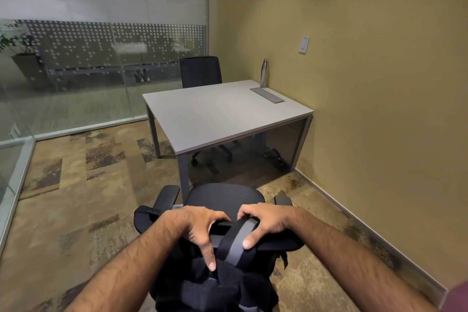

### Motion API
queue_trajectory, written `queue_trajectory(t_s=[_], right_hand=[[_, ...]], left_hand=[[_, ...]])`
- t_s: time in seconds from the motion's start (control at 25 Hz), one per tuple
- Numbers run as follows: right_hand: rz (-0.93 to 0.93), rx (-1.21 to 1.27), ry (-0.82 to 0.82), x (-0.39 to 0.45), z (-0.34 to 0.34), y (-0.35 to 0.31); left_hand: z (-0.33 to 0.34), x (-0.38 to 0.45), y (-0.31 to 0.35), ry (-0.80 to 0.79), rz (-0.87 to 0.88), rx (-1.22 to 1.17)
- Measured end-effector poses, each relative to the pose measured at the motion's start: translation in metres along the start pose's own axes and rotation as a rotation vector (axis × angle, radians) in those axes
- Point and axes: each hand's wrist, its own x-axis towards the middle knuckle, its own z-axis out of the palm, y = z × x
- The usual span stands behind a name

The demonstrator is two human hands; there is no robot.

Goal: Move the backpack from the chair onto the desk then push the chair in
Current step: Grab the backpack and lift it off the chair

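Observation:
A black backpack [217, 286] hangs on the near side of a black office chair's backrest [276, 244], right below me. Its grey-and-black strap [239, 238] loops over the top of the backrest. My left hand [200, 229] curls over the backrest top just left of the strap, with one finger pointing down onto the backpack. My right hand [266, 223] closes on the strap, thumb pressed on its grey band. The chair seat [222, 195] faces the grey desk [215, 119], a short way back from the desk's near edge.
A steel bottle [264, 73] and a metal cable hatch [267, 95] sit at the desk's far right. A second black chair [200, 71] stands behind the desk. A yellow wall runs along the right, and glass partitions close off the left and back.

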Motion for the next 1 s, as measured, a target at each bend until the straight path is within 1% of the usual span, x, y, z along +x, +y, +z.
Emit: queue_trajectory(t_s=[0.12,0.24,0.44,0.72,0.84,1.0], right_hand=[[-0.062,-0.178,0.064,-0.002,-0.007,0.009],[-0.082,-0.311,0.096,-0.005,-0.017,0.021],[-0.192,-0.317,0.160,-0.021,-0.019,0.032],[-0.260,-0.553,0.065,-0.051,-0.026,0.042],[-0.236,-0.483,0.069,-0.053,-0.026,0.045],[-0.204,-0.374,0.151,-0.062,-0.020,0.054]], left_hand=[[-0.002,-0.002,-0.004,0.015,0.007,-0.034],[0.000,-0.003,-0.004,0.031,0.012,-0.085],[0.002,-0.004,-0.005,0.043,0.017,-0.120],[0.002,-0.006,0.001,0.038,0.020,-0.114],[0.002,-0.006,0.000,0.036,0.022,-0.118],[0.001,-0.002,-0.001,0.032,0.022,-0.127]])
